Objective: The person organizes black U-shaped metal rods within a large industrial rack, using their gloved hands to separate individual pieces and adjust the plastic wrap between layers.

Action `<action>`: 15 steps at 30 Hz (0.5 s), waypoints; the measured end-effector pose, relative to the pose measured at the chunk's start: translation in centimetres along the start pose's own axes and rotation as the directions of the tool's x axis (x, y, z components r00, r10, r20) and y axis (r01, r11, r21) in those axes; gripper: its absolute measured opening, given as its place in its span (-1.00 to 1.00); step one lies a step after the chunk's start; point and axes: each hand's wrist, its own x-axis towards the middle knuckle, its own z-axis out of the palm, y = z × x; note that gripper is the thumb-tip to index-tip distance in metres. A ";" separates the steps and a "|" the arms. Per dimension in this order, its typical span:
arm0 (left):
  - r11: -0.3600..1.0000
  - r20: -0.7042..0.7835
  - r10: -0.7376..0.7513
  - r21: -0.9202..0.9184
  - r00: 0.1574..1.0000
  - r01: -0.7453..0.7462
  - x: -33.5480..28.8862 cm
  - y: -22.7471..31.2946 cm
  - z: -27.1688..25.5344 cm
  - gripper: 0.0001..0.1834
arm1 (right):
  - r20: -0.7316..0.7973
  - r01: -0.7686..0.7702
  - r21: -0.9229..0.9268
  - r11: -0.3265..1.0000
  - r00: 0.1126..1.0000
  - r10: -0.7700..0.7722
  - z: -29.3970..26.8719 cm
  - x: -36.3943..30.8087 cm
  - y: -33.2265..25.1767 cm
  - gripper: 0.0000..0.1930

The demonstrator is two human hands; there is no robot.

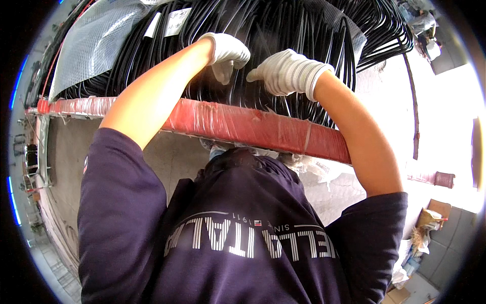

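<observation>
Where the black tubes (283,30) lie bundled across the top of the view, they run as long parallel strands that bend round at the upper right, and their long axis crosses from left to right ahead of the person. Both gloved hands rest on the near face of this bundle, close above the red wrapped bar (253,124) that borders it.

The left hand (228,53) sits a little higher and further into the strands, its fingers curled down as if pinching 1 or 2 of them; whether it truly grips a strand I cannot tell, since the fingertips are buried among the tubes. The right hand (288,73) lies flatter, palm down, with its forefinger stretched leftward toward the left hand; it looks released, pressing rather than clenching. The 2 hands are near one another but apart, and the strands pass beneath both.

Further out, a sheet of clear bubble wrap (93,45) covers the bundle's upper left, with white paper labels (174,21) beside it. Cardboard scraps (430,218) lie on the floor at lower right.
</observation>
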 end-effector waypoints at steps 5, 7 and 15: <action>0.994 0.025 -0.106 -0.028 0.994 0.107 0.9 -1.1 -0.5 -0.79 | 0.123 0.083 -0.126 0.989 0.990 -0.068 -3.0 -2.2 -2.7 -0.42; 0.876 0.213 0.248 0.366 0.945 -0.313 1.9 -2.8 -1.4 -0.82 | 0.127 0.129 -0.064 0.990 0.985 -0.120 -3.1 -2.3 -3.0 -0.38; 0.921 0.121 0.149 0.345 0.981 -0.183 1.3 -1.3 -0.9 -0.82 | 0.087 0.150 -0.237 0.960 0.987 -0.132 -1.6 -1.7 -2.4 -0.29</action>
